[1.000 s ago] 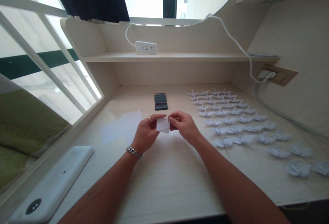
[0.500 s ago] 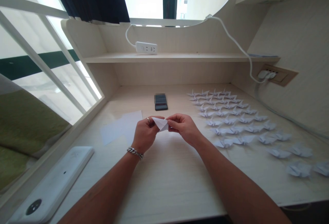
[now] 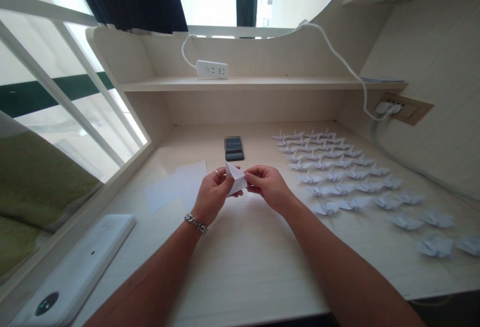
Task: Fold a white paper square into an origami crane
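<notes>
Both hands hold one small piece of folded white paper a little above the pale wooden desk. My left hand, with a ring and a chain bracelet, pinches the paper's left side. My right hand pinches its right edge with fingertips together. The paper stands tilted, one pointed flap up. Several finished white paper cranes lie in rows on the desk to the right.
Flat white paper sheets lie left of the hands. A dark phone lies behind them. A white device sits at the front left. A power strip rests on the shelf; a wall socket is at right.
The folded paper has been turned and reshaped between the fingers: first a flat square, then a flat wedge, now standing with a pointed flap up. The hands stayed in place.
</notes>
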The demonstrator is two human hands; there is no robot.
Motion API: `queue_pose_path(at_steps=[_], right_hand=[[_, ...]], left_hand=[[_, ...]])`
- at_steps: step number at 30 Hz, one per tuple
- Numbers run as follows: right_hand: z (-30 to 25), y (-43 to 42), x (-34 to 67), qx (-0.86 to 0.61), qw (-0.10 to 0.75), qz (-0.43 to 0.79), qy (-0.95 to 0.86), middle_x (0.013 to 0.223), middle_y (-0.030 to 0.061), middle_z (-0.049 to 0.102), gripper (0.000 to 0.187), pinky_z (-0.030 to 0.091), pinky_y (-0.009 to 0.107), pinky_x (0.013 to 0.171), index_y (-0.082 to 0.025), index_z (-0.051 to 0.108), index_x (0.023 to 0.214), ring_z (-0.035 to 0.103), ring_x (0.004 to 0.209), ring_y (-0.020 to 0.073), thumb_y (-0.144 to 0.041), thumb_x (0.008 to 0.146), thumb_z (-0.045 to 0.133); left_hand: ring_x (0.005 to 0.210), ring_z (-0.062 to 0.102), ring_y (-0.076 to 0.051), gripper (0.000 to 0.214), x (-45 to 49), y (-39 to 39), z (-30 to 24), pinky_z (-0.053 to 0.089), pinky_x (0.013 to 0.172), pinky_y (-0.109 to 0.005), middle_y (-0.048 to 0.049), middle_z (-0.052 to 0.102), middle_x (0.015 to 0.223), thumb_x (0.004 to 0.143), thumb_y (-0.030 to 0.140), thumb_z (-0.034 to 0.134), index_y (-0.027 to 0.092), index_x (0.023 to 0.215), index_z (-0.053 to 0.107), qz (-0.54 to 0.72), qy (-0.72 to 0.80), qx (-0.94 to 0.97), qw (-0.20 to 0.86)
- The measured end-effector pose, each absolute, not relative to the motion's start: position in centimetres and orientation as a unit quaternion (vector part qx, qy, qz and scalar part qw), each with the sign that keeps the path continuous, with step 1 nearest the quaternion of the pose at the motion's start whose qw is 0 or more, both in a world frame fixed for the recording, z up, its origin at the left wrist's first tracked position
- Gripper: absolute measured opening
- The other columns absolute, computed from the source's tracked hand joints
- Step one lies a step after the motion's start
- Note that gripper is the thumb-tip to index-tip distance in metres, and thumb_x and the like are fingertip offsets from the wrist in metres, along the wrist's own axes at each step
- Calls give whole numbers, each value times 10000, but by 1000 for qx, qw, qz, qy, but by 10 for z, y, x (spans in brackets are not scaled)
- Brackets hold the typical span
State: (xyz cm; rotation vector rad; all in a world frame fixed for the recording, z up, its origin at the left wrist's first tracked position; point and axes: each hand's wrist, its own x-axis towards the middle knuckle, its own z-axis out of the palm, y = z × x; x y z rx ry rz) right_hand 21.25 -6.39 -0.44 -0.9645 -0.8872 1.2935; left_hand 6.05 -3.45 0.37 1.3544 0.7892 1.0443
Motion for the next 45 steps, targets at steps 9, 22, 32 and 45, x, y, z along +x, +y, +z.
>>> queue_pose_path(at_steps=[9, 22, 32, 45], right_hand=[[-7, -66, 208, -504, 584, 358, -526, 904, 67, 692, 331, 514, 302, 633, -179, 666, 914, 634, 757, 175, -420, 698, 735], [-8, -76, 197, -555, 488, 80, -669, 1098, 81, 700, 306, 496, 344, 840, -203, 633, 1131, 661, 924, 223, -185, 863, 486], [-8, -71, 199, -571, 571, 206, -553, 878, 40, 738, 210, 518, 299, 737, -195, 702, 962, 684, 798, 194, -260, 841, 542], [-6, -75, 196, -477, 583, 279, -595, 1016, 69, 719, 241, 545, 334, 808, -193, 690, 999, 677, 890, 200, -255, 767, 672]], left_hand=[[663, 696, -190, 428, 58, -32, 2, 569, 651, -322, -67, 724, 732, 665, 231, 727, 97, 1062, 637, 471, 420, 568, 528], [735, 692, -177, 296, 59, -38, -1, 521, 730, -274, -35, 754, 847, 772, 268, 641, 195, 1054, 697, 455, 454, 729, 236], [672, 648, -130, 296, 62, -41, 0, 513, 693, -239, -27, 736, 888, 812, 242, 593, 193, 1090, 679, 388, 425, 783, 237], [780, 672, -176, 335, 57, -34, -3, 510, 722, -275, -47, 741, 918, 746, 164, 605, 177, 1073, 674, 412, 424, 743, 314]])
